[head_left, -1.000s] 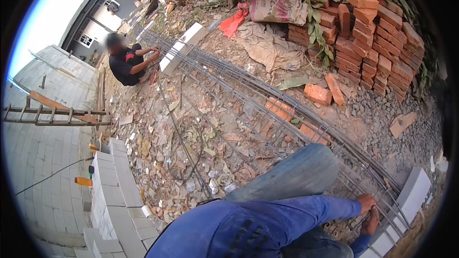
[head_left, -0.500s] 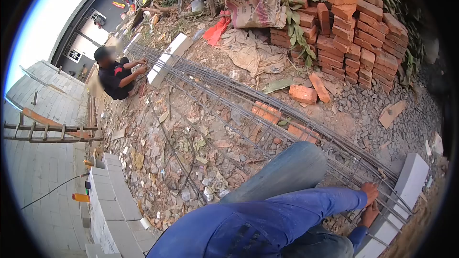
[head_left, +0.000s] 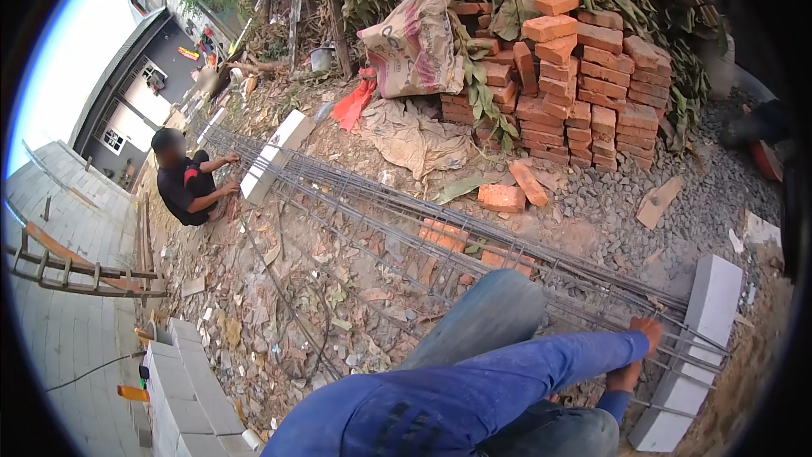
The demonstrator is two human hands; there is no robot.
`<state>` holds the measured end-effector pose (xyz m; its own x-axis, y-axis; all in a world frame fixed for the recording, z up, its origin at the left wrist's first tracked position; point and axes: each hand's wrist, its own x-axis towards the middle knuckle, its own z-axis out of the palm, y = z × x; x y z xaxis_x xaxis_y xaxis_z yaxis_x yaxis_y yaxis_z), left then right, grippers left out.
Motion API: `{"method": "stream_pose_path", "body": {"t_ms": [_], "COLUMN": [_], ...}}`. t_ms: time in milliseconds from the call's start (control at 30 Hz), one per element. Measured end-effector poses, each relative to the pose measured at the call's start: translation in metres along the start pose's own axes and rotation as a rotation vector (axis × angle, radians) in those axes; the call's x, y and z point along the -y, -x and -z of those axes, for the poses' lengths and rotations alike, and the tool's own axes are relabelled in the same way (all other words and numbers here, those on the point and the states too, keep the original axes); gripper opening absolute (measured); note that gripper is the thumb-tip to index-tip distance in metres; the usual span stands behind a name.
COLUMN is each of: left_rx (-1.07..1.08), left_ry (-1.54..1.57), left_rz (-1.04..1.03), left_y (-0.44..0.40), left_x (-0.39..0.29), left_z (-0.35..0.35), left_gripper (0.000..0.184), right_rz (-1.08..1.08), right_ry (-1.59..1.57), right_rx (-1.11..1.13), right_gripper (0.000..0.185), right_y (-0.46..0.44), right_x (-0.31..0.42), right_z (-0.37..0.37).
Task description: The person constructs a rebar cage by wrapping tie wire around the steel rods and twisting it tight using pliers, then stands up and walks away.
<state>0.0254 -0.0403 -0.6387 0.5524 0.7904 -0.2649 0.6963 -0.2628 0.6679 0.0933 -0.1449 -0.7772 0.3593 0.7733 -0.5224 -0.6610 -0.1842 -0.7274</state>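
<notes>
My left hand [head_left: 648, 336], at the end of a long blue sleeve, is bent closed at the near end of a long steel rebar cage [head_left: 541, 272]. Just below it my right hand [head_left: 624, 377] is closed too, close against the left. The fingers of both are largely turned away, so what they pinch is hidden. Under the bar ends lies a pale lightweight block [head_left: 695, 347], right beside my hands. The cage runs off to the upper left, where another pale block [head_left: 277, 156] props it up.
A co-worker in dark clothes [head_left: 184, 186] squats at the cage's far end, hands on the bars. Stacked red bricks [head_left: 592, 89], a cement sack [head_left: 414, 46] and gravel [head_left: 584, 203] lie beyond the cage. A low block wall [head_left: 190, 389] and a wooden ladder [head_left: 80, 277] are at left.
The view has swung, so the bricks and cage appear further left. My hands stay at the cage's near end, with the right slightly lower beside the left.
</notes>
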Motion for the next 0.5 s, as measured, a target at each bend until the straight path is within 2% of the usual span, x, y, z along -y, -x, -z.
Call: {"method": "stream_pose_path", "body": {"t_ms": [100, 167, 200, 300, 333, 433, 500], "left_rx": [0.021, 0.208, 0.305, 0.14, 0.066, -0.03, -0.004], "left_ry": [-0.004, 0.297, 0.449, 0.423, 0.406, 0.367, 0.248], "left_rz": [-0.002, 0.025, 0.044, -0.06, -0.099, -0.236, -0.212], "left_y": [-0.003, -0.014, -0.016, 0.008, 0.017, 0.044, 0.048], "left_x": [0.001, 0.014, 0.022, 0.047, 0.055, 0.064, 0.072], "left_z": [0.011, 0.027, 0.032, 0.03, 0.03, -0.006, 0.001], "left_gripper": [0.02, 0.02, 0.021, 0.022, 0.023, 0.025, 0.03], "right_rz": [0.071, -0.035, -0.053, -0.112, -0.128, -0.198, -0.257], "right_ry": [0.261, 0.28, 0.113, -0.339, -0.451, -0.224, -0.006], "right_rx": [-0.045, -0.231, -0.272, -0.3, -0.248, -0.121, -0.15], "right_gripper": [0.023, 0.015, 0.011, 0.016, 0.018, 0.023, 0.027], "right_y": [0.006, 0.037, 0.044, 0.039, 0.012, 0.023, 0.053], "right_x": [0.018, 0.05, 0.066, 0.085, 0.09, 0.11, 0.117], "right_z": [-0.011, -0.059, -0.068, -0.061, -0.037, -0.043, -0.042]}}
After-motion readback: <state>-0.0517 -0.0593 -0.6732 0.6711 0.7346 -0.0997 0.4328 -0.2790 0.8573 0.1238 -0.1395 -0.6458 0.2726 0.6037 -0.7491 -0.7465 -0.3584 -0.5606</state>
